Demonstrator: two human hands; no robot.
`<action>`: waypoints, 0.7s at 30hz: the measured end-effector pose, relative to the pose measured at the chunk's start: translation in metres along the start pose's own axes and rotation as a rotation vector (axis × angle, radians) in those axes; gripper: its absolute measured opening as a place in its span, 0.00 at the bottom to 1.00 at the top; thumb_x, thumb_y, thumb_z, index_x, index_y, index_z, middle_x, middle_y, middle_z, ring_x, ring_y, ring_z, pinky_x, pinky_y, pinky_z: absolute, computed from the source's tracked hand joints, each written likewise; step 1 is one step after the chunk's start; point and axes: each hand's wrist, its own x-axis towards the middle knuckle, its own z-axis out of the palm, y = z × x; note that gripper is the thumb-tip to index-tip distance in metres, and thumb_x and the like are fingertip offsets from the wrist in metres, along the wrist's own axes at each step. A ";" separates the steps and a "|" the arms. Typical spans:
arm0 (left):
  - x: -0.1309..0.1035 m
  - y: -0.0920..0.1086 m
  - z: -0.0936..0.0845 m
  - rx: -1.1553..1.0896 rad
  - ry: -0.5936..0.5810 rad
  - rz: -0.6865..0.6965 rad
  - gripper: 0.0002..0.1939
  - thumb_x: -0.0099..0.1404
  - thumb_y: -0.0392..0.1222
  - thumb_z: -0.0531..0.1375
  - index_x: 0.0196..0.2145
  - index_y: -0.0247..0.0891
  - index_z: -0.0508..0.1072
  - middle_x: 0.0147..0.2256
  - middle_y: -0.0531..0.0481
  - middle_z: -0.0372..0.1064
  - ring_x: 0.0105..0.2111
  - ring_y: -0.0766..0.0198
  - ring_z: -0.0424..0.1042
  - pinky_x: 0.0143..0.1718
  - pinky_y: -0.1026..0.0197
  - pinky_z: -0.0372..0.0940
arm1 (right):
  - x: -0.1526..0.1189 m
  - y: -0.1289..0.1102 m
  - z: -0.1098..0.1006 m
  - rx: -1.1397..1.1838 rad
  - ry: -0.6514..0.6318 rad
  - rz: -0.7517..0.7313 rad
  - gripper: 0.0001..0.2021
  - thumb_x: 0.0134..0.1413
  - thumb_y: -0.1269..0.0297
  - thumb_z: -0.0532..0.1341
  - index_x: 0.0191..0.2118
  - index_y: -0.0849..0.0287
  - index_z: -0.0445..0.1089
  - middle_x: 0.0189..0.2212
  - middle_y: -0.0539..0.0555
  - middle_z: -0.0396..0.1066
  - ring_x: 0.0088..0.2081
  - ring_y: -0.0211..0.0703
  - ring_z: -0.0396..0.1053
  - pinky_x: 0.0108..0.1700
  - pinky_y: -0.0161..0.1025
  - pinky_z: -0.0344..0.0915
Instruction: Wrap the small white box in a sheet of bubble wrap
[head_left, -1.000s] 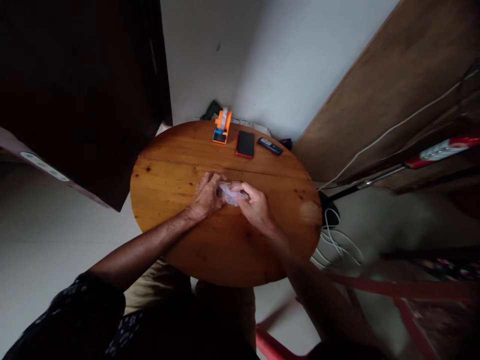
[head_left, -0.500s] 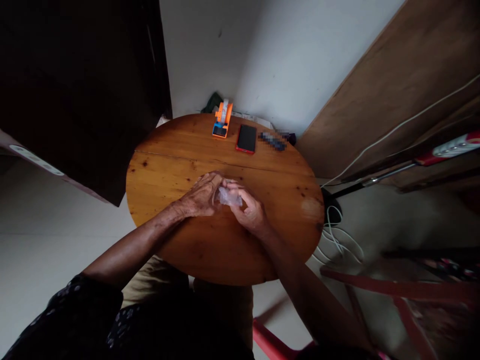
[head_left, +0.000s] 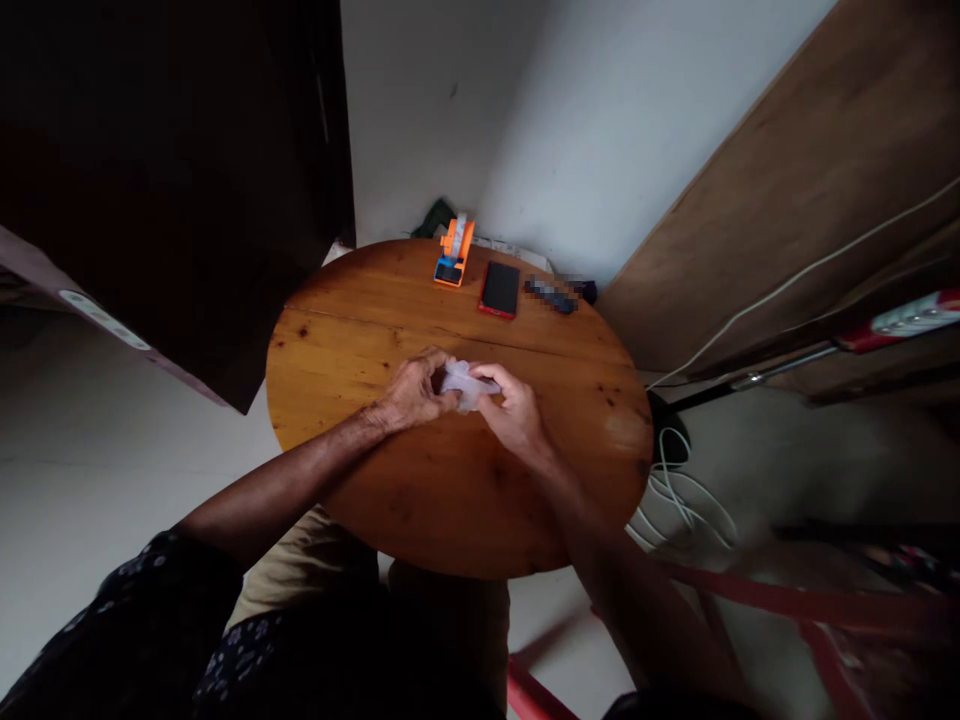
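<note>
Plastic film, pale and translucent, is over the middle of the round wooden table. Left hand and right hand both pinch it. Compared with half a second ago, the film extends further right, into the right thumb-and-finger pinch, suggesting two-handed adjustment.

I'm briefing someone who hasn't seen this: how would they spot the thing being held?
Look near the middle of the wooden table, where the left hand and right hand are close together. Held between them is a small, translucent-looking plastic piece. Unlike the red-edged phone and orange tape dispenser beyond, it is pale and gripped.
</note>
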 end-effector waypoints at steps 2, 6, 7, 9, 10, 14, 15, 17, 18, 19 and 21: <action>0.001 0.004 -0.001 -0.080 -0.023 -0.125 0.14 0.56 0.44 0.64 0.38 0.33 0.72 0.32 0.49 0.71 0.29 0.66 0.68 0.30 0.65 0.63 | 0.011 -0.005 -0.007 0.043 -0.086 0.147 0.09 0.52 0.62 0.60 0.38 0.56 0.73 0.35 0.51 0.77 0.38 0.44 0.73 0.41 0.40 0.69; 0.002 0.009 -0.007 -0.112 -0.068 -0.250 0.19 0.62 0.52 0.61 0.40 0.32 0.74 0.33 0.46 0.73 0.30 0.64 0.70 0.30 0.65 0.62 | 0.027 -0.005 -0.009 0.202 -0.250 0.376 0.11 0.48 0.55 0.64 0.35 0.57 0.73 0.29 0.50 0.74 0.31 0.41 0.70 0.33 0.37 0.64; 0.003 0.011 -0.009 -0.062 -0.071 -0.257 0.19 0.63 0.53 0.60 0.41 0.32 0.75 0.33 0.46 0.74 0.30 0.64 0.70 0.30 0.65 0.62 | 0.029 -0.004 -0.007 0.250 -0.256 0.406 0.13 0.48 0.55 0.65 0.37 0.57 0.74 0.31 0.50 0.75 0.32 0.42 0.70 0.34 0.37 0.65; 0.003 0.014 -0.012 0.067 -0.074 -0.252 0.21 0.65 0.55 0.58 0.41 0.33 0.76 0.31 0.47 0.73 0.29 0.63 0.69 0.29 0.64 0.60 | 0.030 0.000 -0.001 0.318 -0.223 0.440 0.14 0.47 0.55 0.65 0.40 0.56 0.74 0.34 0.51 0.76 0.34 0.43 0.71 0.36 0.38 0.66; 0.003 0.015 -0.014 0.114 -0.071 -0.248 0.22 0.66 0.56 0.58 0.40 0.33 0.77 0.30 0.47 0.73 0.29 0.63 0.69 0.29 0.64 0.60 | 0.030 0.003 0.002 0.326 -0.199 0.446 0.14 0.48 0.54 0.65 0.39 0.56 0.74 0.34 0.51 0.75 0.34 0.42 0.71 0.36 0.38 0.66; 0.005 0.014 -0.018 -0.037 -0.132 -0.281 0.23 0.63 0.58 0.61 0.42 0.33 0.77 0.34 0.46 0.75 0.33 0.61 0.72 0.31 0.63 0.63 | 0.029 0.012 0.009 0.269 -0.130 0.406 0.12 0.48 0.52 0.66 0.31 0.56 0.71 0.24 0.47 0.69 0.26 0.38 0.65 0.29 0.35 0.59; 0.005 0.013 -0.019 -0.113 -0.168 -0.298 0.22 0.61 0.55 0.63 0.45 0.34 0.76 0.37 0.45 0.76 0.34 0.61 0.73 0.33 0.63 0.65 | 0.029 0.014 0.009 0.259 -0.130 0.391 0.13 0.49 0.51 0.66 0.31 0.56 0.71 0.23 0.46 0.68 0.25 0.37 0.64 0.27 0.35 0.58; 0.006 0.009 -0.019 -0.226 -0.224 -0.325 0.23 0.56 0.47 0.66 0.48 0.34 0.75 0.40 0.45 0.77 0.36 0.60 0.74 0.35 0.62 0.67 | 0.029 0.016 0.009 0.238 -0.140 0.358 0.13 0.51 0.51 0.65 0.31 0.56 0.71 0.23 0.46 0.68 0.25 0.37 0.64 0.27 0.35 0.57; 0.007 0.006 -0.019 -0.267 -0.235 -0.339 0.24 0.55 0.45 0.67 0.49 0.35 0.74 0.41 0.45 0.77 0.37 0.60 0.74 0.35 0.62 0.68 | 0.029 0.017 0.008 0.223 -0.144 0.341 0.13 0.52 0.51 0.65 0.32 0.56 0.72 0.23 0.47 0.69 0.25 0.37 0.64 0.27 0.35 0.58; 0.007 0.004 -0.019 -0.312 -0.237 -0.353 0.24 0.54 0.43 0.67 0.49 0.35 0.74 0.41 0.45 0.77 0.37 0.61 0.74 0.36 0.62 0.68 | 0.029 0.017 0.007 0.212 -0.141 0.324 0.12 0.53 0.51 0.65 0.33 0.56 0.72 0.24 0.47 0.70 0.25 0.37 0.65 0.27 0.35 0.59; 0.007 0.001 -0.017 -0.424 -0.220 -0.381 0.24 0.54 0.42 0.68 0.49 0.34 0.74 0.42 0.44 0.76 0.36 0.62 0.74 0.37 0.62 0.69 | 0.028 0.018 0.005 0.221 -0.135 0.303 0.13 0.53 0.51 0.65 0.35 0.56 0.73 0.26 0.48 0.72 0.27 0.38 0.68 0.28 0.35 0.61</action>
